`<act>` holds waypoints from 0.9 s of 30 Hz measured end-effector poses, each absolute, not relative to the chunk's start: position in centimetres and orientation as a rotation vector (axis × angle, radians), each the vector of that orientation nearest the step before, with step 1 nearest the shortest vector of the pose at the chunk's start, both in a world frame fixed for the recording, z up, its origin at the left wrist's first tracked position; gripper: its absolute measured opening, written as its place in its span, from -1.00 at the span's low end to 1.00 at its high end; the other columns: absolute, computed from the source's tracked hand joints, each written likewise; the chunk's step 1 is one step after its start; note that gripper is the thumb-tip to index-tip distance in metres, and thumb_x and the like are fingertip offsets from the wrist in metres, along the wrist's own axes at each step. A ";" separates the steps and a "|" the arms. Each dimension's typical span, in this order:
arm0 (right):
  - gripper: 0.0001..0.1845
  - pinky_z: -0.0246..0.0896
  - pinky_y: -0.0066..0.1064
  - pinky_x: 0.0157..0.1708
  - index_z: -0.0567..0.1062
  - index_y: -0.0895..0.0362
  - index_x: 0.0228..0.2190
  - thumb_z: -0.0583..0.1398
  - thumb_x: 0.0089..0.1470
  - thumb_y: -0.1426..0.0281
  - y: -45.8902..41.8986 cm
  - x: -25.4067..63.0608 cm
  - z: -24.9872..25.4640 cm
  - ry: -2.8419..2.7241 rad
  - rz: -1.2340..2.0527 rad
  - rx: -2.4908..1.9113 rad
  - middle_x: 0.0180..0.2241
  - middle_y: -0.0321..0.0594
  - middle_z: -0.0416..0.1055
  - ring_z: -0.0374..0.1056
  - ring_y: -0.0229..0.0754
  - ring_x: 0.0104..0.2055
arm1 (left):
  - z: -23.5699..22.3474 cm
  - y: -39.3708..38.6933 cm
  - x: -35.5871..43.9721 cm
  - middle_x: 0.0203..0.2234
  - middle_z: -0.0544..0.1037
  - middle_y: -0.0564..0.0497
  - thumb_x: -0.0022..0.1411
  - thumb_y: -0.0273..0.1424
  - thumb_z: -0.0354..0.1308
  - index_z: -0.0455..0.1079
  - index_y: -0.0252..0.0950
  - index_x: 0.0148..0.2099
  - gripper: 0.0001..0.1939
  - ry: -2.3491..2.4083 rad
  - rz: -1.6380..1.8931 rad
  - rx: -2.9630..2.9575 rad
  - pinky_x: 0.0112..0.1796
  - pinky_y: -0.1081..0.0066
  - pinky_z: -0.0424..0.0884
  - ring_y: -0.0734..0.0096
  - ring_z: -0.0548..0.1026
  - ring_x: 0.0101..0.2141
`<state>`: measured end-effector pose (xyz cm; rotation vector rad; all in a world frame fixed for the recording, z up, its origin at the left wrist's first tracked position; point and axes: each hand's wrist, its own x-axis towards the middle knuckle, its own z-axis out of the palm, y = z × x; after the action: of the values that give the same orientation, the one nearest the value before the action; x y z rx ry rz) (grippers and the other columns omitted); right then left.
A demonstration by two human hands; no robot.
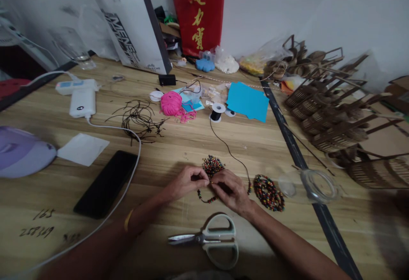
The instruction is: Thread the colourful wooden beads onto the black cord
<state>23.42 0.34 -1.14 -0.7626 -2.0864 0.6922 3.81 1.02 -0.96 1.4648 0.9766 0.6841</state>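
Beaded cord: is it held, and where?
The left hand and right hand seem to pinch the beaded cord near its end, between fingertips; exact spot too small to tell.

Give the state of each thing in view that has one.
Left hand: fingertips pinched
Right hand: fingertips pinched
Loose beads: heaped
Beaded string: coiled
Spool: upright, cord partly unwound
Scissors: lying flat, blades nearly together
Phone: screen dark
Power bank: cable plugged in
Pink yarn: balled, end loose
Black cords: tangled
Paper bag: standing
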 end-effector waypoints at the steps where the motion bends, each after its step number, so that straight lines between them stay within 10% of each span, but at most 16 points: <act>1: -0.92 0.29 -0.30 -0.31 0.44 0.14 -0.32 0.14 0.13 0.51 0.3 23.4 -1.2 -2.086 0.694 -0.767 -0.40 -0.14 0.44 0.35 -0.17 -0.33 | -1.0 1.0 3.8 -0.49 0.47 0.02 0.12 -0.37 0.16 0.44 -0.39 -0.36 -0.85 0.974 0.686 1.470 -0.39 0.51 0.27 0.47 0.38 -0.43; 27: -0.92 0.29 -0.32 -0.30 0.44 0.16 -0.30 0.14 0.15 0.49 0.4 23.3 -1.3 -2.093 0.726 -0.734 -0.38 -0.12 0.46 0.37 -0.17 -0.32 | -1.2 1.1 3.9 -0.49 0.50 0.02 0.10 -0.36 0.17 0.45 -0.39 -0.37 -0.84 0.971 0.692 1.469 -0.38 0.51 0.28 0.46 0.39 -0.43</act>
<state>23.31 0.41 -1.26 -0.7339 -2.0926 0.7263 3.86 1.14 -1.19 1.4694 0.9715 0.6917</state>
